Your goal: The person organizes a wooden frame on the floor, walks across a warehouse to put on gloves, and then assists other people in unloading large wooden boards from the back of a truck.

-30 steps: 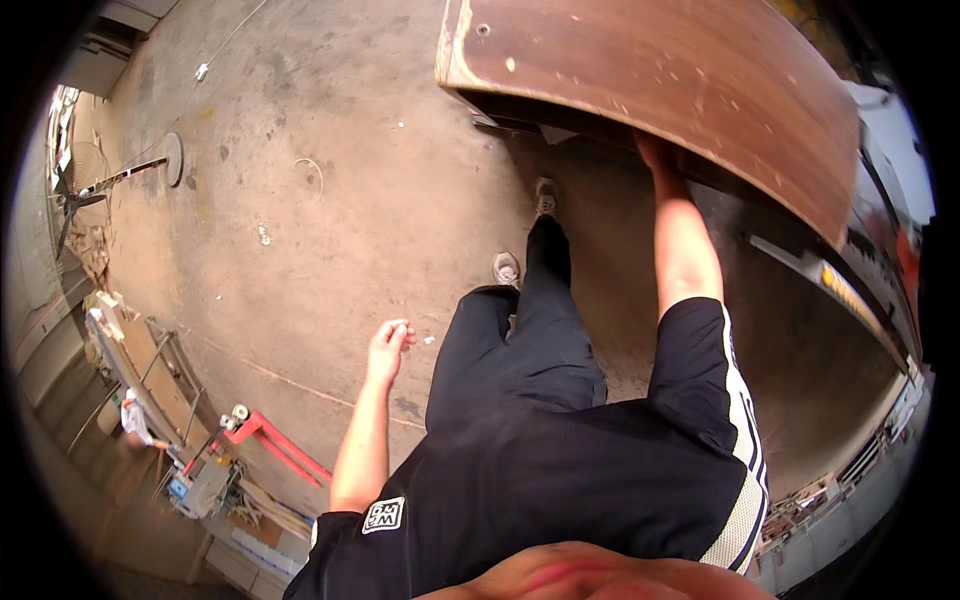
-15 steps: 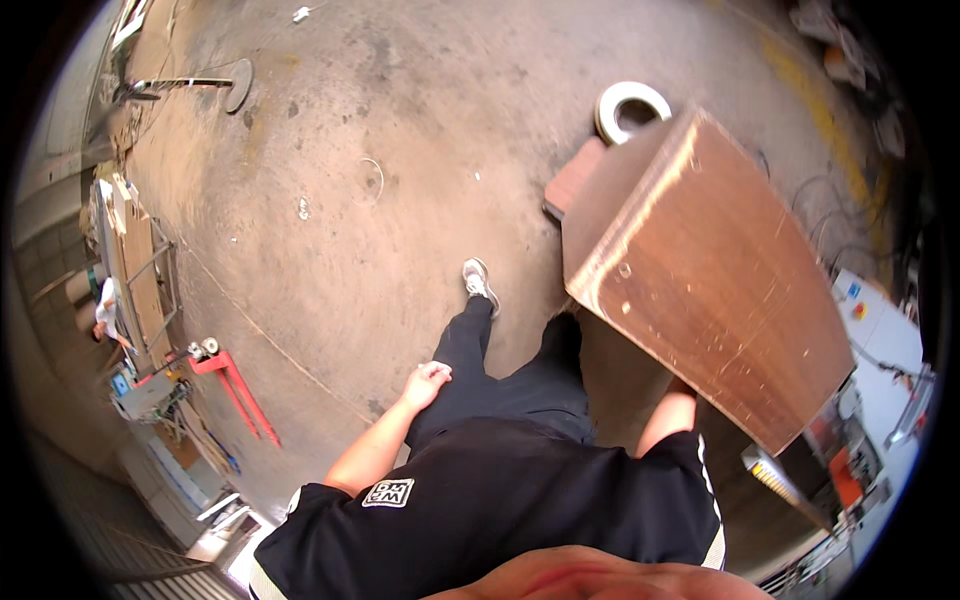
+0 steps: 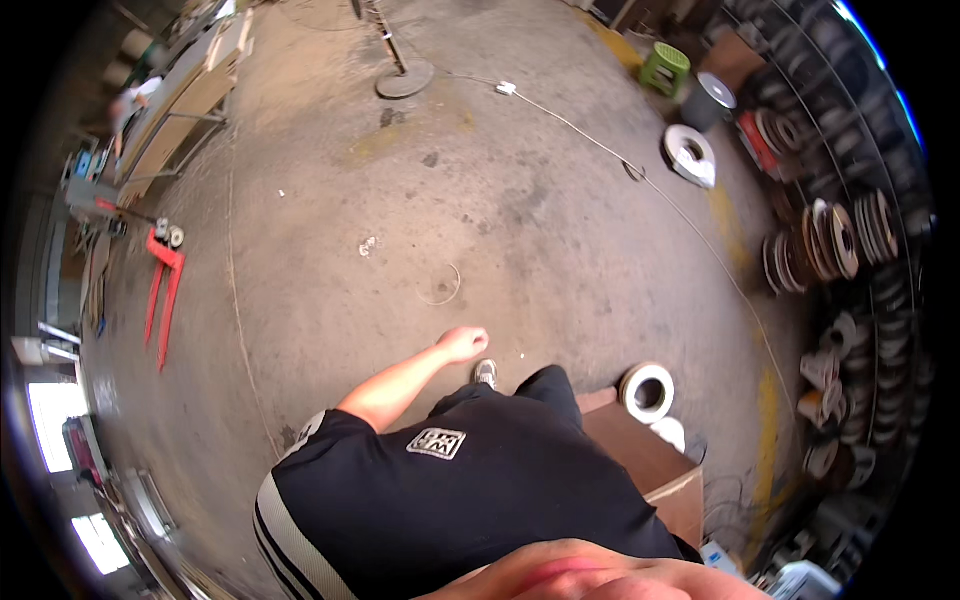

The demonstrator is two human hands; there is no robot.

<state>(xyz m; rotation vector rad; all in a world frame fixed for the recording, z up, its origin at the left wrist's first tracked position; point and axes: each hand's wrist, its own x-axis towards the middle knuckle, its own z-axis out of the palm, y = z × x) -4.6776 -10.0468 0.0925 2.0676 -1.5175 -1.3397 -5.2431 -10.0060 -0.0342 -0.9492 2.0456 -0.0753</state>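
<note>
You're holding your left hand [image 3: 465, 343] out over the floor [image 3: 345, 340], fingers resting curled in a loose fist. Your right hand is sitting out of view; can't tell its state. Brown wooden box [image 3: 652, 458] is sitting at your right side, black shirt [image 3: 500, 490] partly hiding it. White ring [image 3: 647, 371] is lying just beside.

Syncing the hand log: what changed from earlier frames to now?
View turned left; the brown wooden box is now at lower right, partly hidden. Right hand, earlier under the box's edge, is out of view; release can't be told. Left hand shifted rightward in the picture. Unchanged: left hand curled; pedestal fan and red pallet jack in place.
</note>
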